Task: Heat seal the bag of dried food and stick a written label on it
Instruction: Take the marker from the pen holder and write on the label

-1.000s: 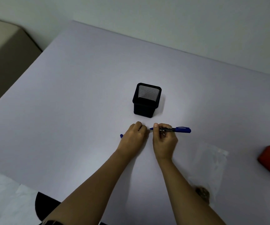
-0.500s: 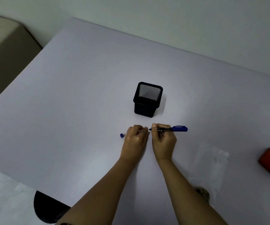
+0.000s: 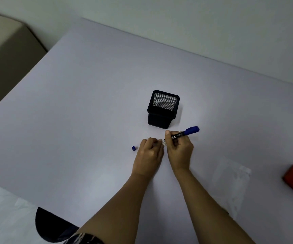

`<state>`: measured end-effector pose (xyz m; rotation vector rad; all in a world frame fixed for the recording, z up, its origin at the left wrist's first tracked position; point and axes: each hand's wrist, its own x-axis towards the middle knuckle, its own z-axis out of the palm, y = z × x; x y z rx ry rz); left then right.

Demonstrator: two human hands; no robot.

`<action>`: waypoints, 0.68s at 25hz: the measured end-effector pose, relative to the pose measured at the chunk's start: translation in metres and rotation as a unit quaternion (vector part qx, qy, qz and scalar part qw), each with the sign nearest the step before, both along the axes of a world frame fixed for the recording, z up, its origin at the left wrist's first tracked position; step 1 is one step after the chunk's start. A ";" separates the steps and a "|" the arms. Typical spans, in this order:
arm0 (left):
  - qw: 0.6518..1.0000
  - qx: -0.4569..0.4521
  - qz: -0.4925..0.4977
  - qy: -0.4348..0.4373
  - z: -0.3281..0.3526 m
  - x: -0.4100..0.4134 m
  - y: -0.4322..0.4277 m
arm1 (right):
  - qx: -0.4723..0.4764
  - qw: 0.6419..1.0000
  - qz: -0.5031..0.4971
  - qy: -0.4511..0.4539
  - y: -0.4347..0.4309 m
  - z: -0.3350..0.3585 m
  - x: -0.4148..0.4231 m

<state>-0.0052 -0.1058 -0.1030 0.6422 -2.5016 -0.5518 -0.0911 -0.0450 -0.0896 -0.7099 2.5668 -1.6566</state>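
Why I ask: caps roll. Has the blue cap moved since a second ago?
No. The cap keeps its place against the holder, to its left and nearer the person; the slight shift in the picture is the camera's.

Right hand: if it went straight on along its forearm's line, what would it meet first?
Probably the black mesh pen holder, which stands just beyond the right hand; the gap is hard to judge.

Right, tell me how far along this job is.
Done: the marker is uncapped; its cap lies on the table. In hand: the right hand grips the marker, tip at a small label held by the left hand. Left: the bag lies unlabelled at right; whether it is sealed cannot be told.
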 end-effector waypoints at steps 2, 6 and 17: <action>1.000 0.002 0.003 0.000 0.000 -0.001 -0.001 | 0.001 1.000 0.012 -0.008 -0.001 -0.004 -0.003; 1.000 0.007 0.008 0.009 -0.001 -0.001 -0.001 | 0.006 1.000 0.022 -0.005 -0.001 -0.011 -0.002; 1.000 0.003 0.008 -0.004 -0.001 -0.001 -0.001 | 0.007 1.000 0.015 0.001 0.000 -0.012 -0.003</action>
